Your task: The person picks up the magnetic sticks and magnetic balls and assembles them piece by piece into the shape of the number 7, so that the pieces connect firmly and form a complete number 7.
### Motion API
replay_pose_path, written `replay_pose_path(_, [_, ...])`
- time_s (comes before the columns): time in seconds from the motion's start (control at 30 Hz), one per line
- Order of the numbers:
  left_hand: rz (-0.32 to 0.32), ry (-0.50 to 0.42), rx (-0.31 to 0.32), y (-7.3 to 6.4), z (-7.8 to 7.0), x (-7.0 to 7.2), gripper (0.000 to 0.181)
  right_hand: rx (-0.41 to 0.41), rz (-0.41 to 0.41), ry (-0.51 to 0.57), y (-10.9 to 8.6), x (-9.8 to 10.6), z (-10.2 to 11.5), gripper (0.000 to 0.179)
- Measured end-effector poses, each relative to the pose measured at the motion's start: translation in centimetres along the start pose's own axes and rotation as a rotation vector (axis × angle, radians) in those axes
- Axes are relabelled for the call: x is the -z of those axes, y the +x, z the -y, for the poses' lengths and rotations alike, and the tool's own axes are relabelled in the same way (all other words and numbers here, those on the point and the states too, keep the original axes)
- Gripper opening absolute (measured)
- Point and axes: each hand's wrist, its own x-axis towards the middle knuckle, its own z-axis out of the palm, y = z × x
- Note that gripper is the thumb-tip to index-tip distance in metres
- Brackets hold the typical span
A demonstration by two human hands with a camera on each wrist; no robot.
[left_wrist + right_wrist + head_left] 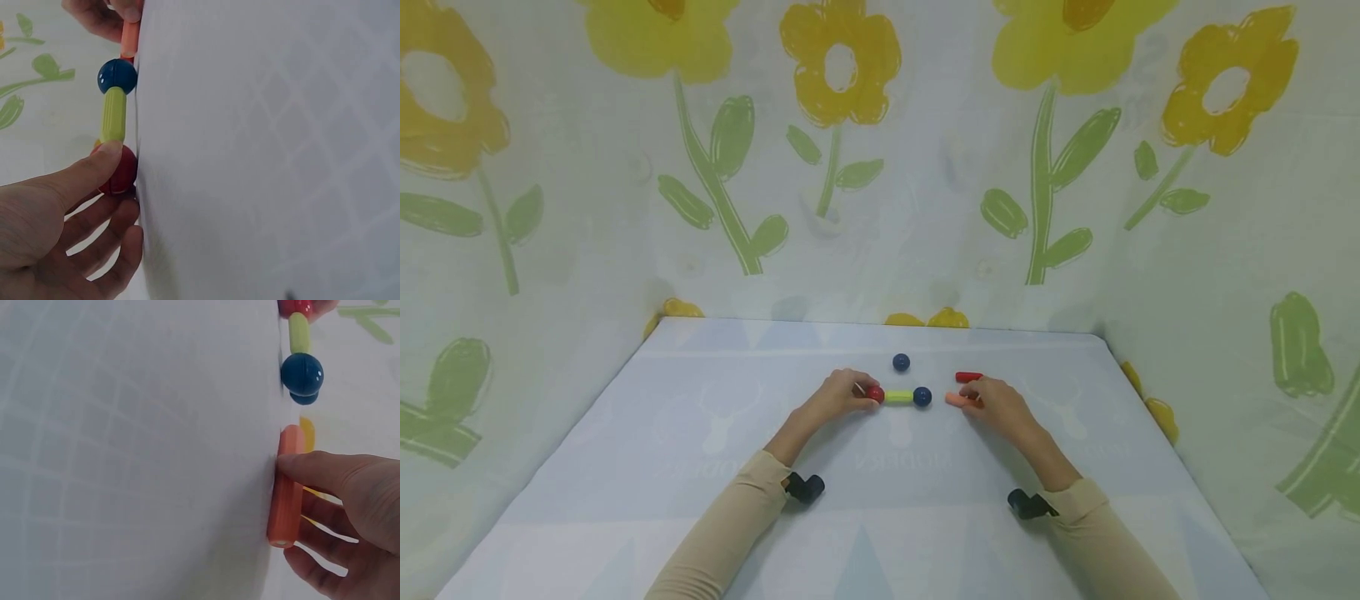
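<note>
Your right grip [997, 406], pinched round one orange, plastic-looking rod [957, 400], is best aimed level at the glossy dark-blue ball [922, 397] at its nine o'clock; left grip [841, 394], pinching one glossy red ball [875, 394], best held steady.

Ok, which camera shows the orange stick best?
The right wrist view: the orange stick looks large, both ends visible. The head view shows it small; the left wrist view, partly behind the right hand.

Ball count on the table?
3: red ball in the left hand, at one end of the yellow-green rod; blue ball at the rod's other end; second blue ball farther back. Hands could hide more.
</note>
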Motion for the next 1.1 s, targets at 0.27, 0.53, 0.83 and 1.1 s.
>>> replay_pose_path(0.27, [-0.001, -0.006, 0.010, 0.2, 0.1, 0.0, 0.038, 0.018, 0.002, -0.004, -0.2, 0.1, 0.1, 0.023])
replay_pose_path(0.53, [-0.004, -0.012, -0.008, 0.1, 0.1, 0.0, 0.038, 0.022, 0.006, 0.006, -0.3, 0.2, 0.2, 0.022])
replay_pose_path(0.83, [-0.002, -0.011, -0.012, 0.0, 0.3, -0.1, 0.036, -0.015, 0.025, 0.040, -0.6, -0.2, 0.4, 0.024])
replay_pose_path(1.1, [-0.001, -0.020, 0.000, 0.0, 0.3, -0.2, 0.036, -0.015, 0.003, 0.082, -1.2, -0.1, 0.9, 0.026])
